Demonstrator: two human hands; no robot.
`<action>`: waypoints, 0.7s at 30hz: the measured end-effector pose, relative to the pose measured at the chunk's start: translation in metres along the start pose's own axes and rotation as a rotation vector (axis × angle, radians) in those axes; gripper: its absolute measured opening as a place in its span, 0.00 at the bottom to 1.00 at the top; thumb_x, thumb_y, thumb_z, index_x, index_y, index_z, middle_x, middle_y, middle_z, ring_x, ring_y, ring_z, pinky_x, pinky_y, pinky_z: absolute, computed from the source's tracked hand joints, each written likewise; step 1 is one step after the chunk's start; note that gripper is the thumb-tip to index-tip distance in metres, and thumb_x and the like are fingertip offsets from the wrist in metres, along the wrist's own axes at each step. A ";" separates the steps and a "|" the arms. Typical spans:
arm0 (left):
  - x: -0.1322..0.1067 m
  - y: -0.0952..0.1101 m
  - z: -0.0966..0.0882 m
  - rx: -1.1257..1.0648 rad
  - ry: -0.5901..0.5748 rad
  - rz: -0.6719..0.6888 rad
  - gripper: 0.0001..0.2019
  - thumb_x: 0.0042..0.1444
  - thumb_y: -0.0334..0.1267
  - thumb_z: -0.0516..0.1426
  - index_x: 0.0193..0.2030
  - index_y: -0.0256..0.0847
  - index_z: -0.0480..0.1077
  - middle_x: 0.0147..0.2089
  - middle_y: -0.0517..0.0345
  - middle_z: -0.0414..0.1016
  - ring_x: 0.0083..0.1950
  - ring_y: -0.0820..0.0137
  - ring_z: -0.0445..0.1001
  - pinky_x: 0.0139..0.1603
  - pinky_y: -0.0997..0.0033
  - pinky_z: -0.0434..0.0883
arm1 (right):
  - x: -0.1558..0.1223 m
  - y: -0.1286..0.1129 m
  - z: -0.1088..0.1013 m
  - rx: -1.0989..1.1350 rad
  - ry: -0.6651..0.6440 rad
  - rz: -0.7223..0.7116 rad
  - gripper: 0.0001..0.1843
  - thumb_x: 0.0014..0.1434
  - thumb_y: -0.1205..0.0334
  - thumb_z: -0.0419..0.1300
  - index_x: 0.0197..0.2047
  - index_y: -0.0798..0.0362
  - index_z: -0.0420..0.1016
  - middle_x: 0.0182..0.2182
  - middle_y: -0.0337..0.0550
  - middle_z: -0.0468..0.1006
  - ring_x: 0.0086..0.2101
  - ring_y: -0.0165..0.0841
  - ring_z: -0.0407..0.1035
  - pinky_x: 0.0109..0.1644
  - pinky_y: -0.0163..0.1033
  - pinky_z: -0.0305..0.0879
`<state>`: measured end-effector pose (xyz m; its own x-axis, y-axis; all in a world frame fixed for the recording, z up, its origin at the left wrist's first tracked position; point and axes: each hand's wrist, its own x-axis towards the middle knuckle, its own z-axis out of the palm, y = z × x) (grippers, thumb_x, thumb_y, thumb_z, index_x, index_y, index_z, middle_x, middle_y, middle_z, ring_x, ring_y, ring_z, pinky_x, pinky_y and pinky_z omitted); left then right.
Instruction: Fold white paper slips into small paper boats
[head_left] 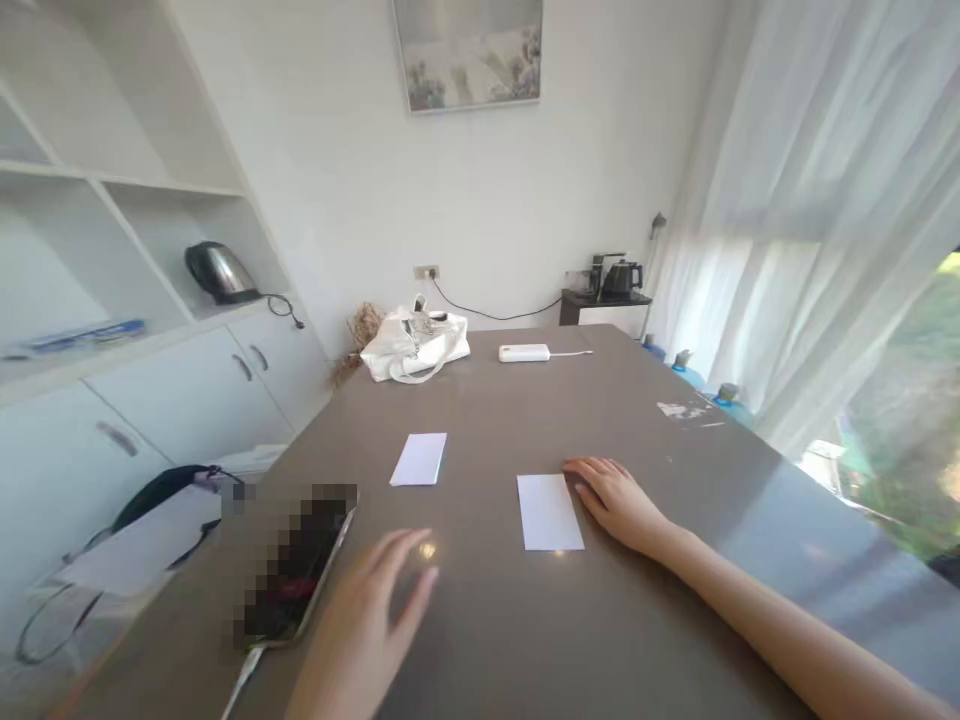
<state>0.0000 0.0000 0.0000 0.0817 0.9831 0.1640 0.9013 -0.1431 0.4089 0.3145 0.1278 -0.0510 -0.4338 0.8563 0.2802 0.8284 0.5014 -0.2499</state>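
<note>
A single white sheet of paper lies flat on the brown table. My right hand rests at the sheet's right edge, its fingers stretched out flat on the table by the upper corner. To the left and farther off is a small stack of white paper. Slightly blurred, my left hand hovers nearer to me, thumb apart from the fingers, holding nothing. Just left of it lies a phone, its screen pixelated, with a white cable plugged into its near end.
At the table's far end are a white bag and a white power bank with a short cable. Cabinets with a kettle line the left. A coffee maker stands beyond the table; curtains hang at right.
</note>
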 end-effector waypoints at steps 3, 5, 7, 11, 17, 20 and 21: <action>0.018 0.045 0.018 0.015 -0.174 0.165 0.18 0.60 0.43 0.47 0.53 0.45 0.67 0.56 0.52 0.69 0.55 0.60 0.68 0.55 0.57 0.66 | -0.003 0.000 -0.001 0.014 0.007 -0.009 0.18 0.63 0.63 0.43 0.53 0.52 0.66 0.52 0.49 0.71 0.51 0.41 0.65 0.57 0.51 0.57; 0.038 0.060 0.030 0.058 -0.197 0.184 0.23 0.57 0.46 0.50 0.57 0.39 0.64 0.59 0.46 0.66 0.59 0.55 0.64 0.58 0.53 0.62 | -0.004 0.001 -0.001 0.021 0.017 -0.009 0.18 0.63 0.63 0.44 0.53 0.52 0.65 0.51 0.50 0.71 0.51 0.41 0.65 0.57 0.51 0.58; 0.063 0.063 0.040 0.074 -0.210 0.187 0.29 0.56 0.51 0.51 0.61 0.36 0.60 0.62 0.41 0.61 0.63 0.52 0.58 0.61 0.51 0.58 | -0.004 0.003 0.002 0.026 0.031 -0.006 0.17 0.62 0.64 0.44 0.53 0.52 0.65 0.50 0.50 0.72 0.51 0.41 0.65 0.56 0.51 0.58; 0.106 0.047 0.053 -0.010 -0.353 0.258 0.40 0.51 0.58 0.54 0.65 0.35 0.53 0.68 0.40 0.49 0.69 0.52 0.47 0.65 0.52 0.50 | -0.003 0.007 0.004 0.044 0.042 -0.014 0.16 0.61 0.65 0.45 0.52 0.52 0.64 0.50 0.50 0.72 0.51 0.41 0.65 0.57 0.50 0.58; 0.118 0.033 0.066 -0.068 -0.353 0.293 0.44 0.45 0.64 0.55 0.65 0.40 0.53 0.69 0.44 0.47 0.69 0.52 0.45 0.66 0.48 0.45 | -0.002 0.009 0.003 0.100 0.034 0.012 0.14 0.61 0.66 0.45 0.47 0.51 0.67 0.51 0.49 0.71 0.52 0.40 0.64 0.59 0.54 0.54; 0.116 0.032 0.070 -0.077 -0.342 0.299 0.43 0.45 0.64 0.55 0.65 0.42 0.54 0.69 0.45 0.48 0.69 0.52 0.44 0.66 0.47 0.44 | -0.001 0.011 0.005 0.138 0.039 0.030 0.15 0.60 0.66 0.46 0.46 0.50 0.68 0.52 0.49 0.71 0.53 0.41 0.64 0.59 0.57 0.53; 0.116 0.031 0.071 -0.080 -0.340 0.299 0.43 0.45 0.64 0.55 0.64 0.43 0.54 0.69 0.46 0.48 0.69 0.52 0.44 0.66 0.47 0.44 | -0.001 0.012 0.005 0.149 0.043 0.026 0.15 0.60 0.66 0.46 0.47 0.50 0.69 0.52 0.49 0.71 0.53 0.41 0.64 0.59 0.57 0.53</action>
<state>0.0675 0.1178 -0.0316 0.4800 0.8772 -0.0137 0.7826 -0.4211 0.4586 0.3230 0.1335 -0.0593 -0.3944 0.8649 0.3105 0.7762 0.4944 -0.3912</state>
